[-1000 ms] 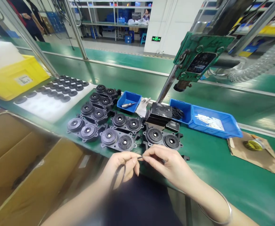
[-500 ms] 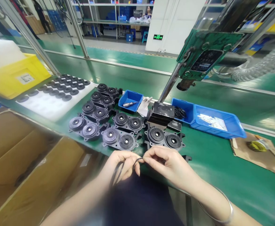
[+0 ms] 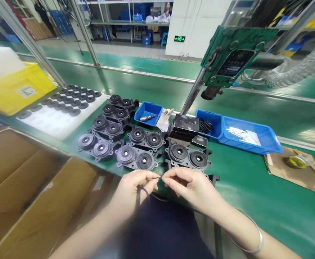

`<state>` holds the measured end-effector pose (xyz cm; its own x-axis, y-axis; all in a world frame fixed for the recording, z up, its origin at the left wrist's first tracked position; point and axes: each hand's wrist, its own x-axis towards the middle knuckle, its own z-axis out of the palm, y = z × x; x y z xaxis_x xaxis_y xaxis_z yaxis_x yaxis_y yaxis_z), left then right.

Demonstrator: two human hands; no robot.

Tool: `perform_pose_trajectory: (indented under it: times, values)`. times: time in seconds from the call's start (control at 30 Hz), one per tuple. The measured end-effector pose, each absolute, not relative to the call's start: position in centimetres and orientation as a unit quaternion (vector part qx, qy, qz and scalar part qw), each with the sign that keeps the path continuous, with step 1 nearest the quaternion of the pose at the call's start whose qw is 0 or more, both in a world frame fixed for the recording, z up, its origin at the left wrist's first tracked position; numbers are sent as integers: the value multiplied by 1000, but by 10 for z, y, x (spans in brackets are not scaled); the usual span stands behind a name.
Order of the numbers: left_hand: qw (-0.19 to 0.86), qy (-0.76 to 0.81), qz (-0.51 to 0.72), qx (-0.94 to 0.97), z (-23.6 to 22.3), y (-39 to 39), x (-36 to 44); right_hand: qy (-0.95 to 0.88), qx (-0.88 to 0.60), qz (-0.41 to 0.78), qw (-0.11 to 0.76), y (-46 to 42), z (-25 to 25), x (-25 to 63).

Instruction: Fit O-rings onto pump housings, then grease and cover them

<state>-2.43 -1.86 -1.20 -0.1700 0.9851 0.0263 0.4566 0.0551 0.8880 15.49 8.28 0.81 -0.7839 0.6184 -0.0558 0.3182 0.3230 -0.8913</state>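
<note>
My left hand [image 3: 137,185] is closed in a pinch, with black rubber rings [image 3: 139,196] looped through its fingers and hanging below the palm. My right hand [image 3: 188,183] pinches too, its fingertips almost meeting the left ones. A thin dark loop hangs under both hands, seemingly the black rubber ring gripped at the fingertips; the fingers hide most of it. Just beyond my hands lies a black housing with two round discs [image 3: 189,156]. Another such housing [image 3: 135,158] is to its left, and part of one is hidden beneath my right hand.
More black housings [image 3: 108,127] stand in rows at left. Behind are a blue tray [image 3: 148,113] with a screwdriver, black metal blocks [image 3: 185,124], and a blue bin [image 3: 250,135] of white pieces. A green press head [image 3: 233,57] overhangs the bench. Cardboard boxes [image 3: 38,201] are at lower left.
The fingertips of both hands have drawn together, and the black ring that ran visibly between them is now mostly hidden. The view has shifted slightly.
</note>
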Motion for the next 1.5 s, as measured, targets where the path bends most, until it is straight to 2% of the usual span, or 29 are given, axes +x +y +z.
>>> perform_pose_trajectory:
  times: [0.17,0.6,1.3,1.37,1.5]
  values:
    - [257,638,399,606,-14,-21,-23,-770,-291,555,122,84,9,152]
    - [238,634,398,619,-15,-18,-23,-710,-304,624,115,86,6,148]
    - [242,680,389,573,-13,-22,-22,-741,-305,588,110,80,6,147]
    - [278,678,397,552,-13,-22,-23,-751,-303,574,123,79,5,147]
    - [463,633,429,448,-15,-22,-26,-736,-303,593,118,78,5,147]
